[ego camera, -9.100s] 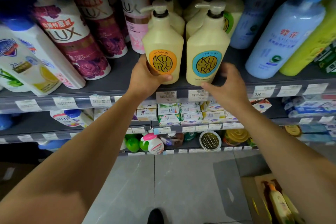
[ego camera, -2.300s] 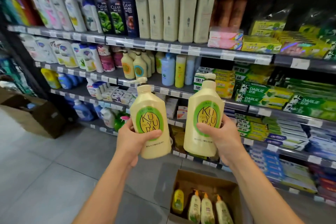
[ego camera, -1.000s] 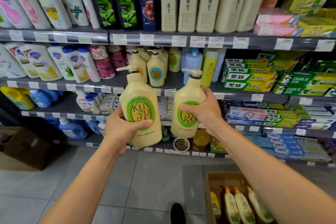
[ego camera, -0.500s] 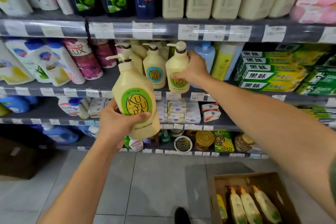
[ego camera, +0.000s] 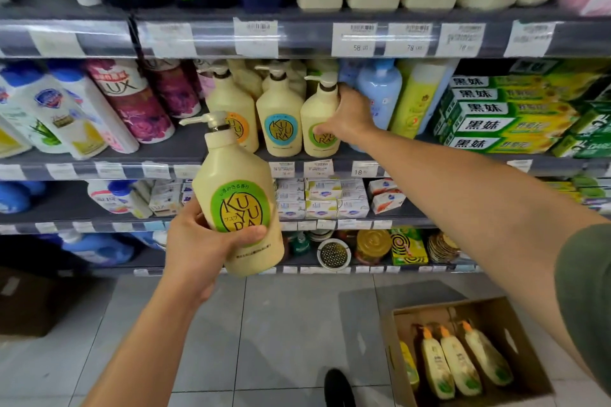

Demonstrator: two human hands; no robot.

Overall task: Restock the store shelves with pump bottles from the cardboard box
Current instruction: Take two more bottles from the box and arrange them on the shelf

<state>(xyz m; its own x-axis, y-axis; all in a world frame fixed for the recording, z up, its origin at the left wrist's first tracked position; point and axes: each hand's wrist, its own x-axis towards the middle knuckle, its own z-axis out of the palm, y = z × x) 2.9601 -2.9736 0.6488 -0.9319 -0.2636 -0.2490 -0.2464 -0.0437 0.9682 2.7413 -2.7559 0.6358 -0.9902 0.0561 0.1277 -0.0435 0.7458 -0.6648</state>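
Note:
My left hand (ego camera: 201, 248) grips a cream pump bottle with a green label (ego camera: 238, 195) from below, in front of the shelves at chest height. My right hand (ego camera: 350, 116) holds a second green-label pump bottle (ego camera: 319, 116) standing on the grey shelf (ego camera: 185, 149), right of a blue-label bottle (ego camera: 279, 119) and an orange-label bottle (ego camera: 236, 109). The cardboard box (ego camera: 502, 314) sits on the floor at lower right with several pump bottles (ego camera: 459, 360) lying inside.
Lux bottles (ego camera: 132, 99) stand to the left of the cream bottles, a light blue bottle (ego camera: 380, 92) and green toothpaste boxes (ego camera: 502, 116) to the right. Soap boxes (ego camera: 324, 198) fill the shelf below. My shoe (ego camera: 339, 387) is on the tiled floor beside the box.
My right hand has carried its bottle up to the shelf and set it down right of the blue-label bottle. The left hand still holds its bottle in front of the shelves.

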